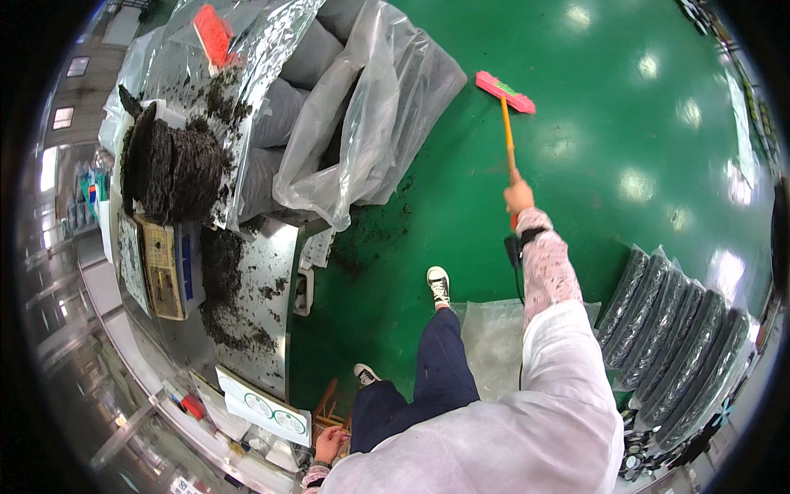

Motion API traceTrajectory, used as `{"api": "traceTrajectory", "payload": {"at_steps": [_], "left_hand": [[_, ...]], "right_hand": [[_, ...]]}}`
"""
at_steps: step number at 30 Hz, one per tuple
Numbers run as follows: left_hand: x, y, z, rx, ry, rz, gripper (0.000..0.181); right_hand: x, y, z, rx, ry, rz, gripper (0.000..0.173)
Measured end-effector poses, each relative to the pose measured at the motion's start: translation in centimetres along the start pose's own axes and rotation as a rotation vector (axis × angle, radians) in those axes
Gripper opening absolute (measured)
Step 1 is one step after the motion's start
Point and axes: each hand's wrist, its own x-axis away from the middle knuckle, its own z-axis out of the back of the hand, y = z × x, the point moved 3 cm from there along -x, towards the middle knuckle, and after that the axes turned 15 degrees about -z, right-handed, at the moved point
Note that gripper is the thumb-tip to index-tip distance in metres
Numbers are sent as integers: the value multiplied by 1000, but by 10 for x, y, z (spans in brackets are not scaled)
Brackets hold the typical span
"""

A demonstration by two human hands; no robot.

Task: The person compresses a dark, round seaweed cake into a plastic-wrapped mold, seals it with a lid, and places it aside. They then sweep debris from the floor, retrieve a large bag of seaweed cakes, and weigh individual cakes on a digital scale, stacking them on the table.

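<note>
My right hand (519, 196) is closed around the wooden handle of a broom (507, 129), whose pink head (505, 92) rests on the green floor (574, 167). Down by my side, my left hand (331, 443) is near a brown wooden frame; whether it touches the frame I cannot tell. Dark crumbly material (355, 247) lies scattered on the floor below a metal table (265, 259). More of it is strewn over the tabletop, and a large dark mass (179, 173) sits in a scale's pan. The scale (162, 268) stands on the table.
Grey filled bags (278, 114) and loose clear plastic (370, 123) stand at the table's far end, with a red brush (213, 37) on plastic sheeting. Several long dark plastic-wrapped packs (673, 339) lie at the right. A plastic sheet (490, 339) is on the floor beside my leg.
</note>
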Motion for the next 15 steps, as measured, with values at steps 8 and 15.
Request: {"api": "traceTrajectory", "payload": {"at_steps": [8, 15], "left_hand": [[-1, -25, -7, -23, -7, -32, 24], [-46, -20, -10, 26, -100, -187, 25]], "right_hand": [[252, 124, -101, 595, -146, 25, 92], [387, 134, -119, 572, -419, 8, 86]]}}
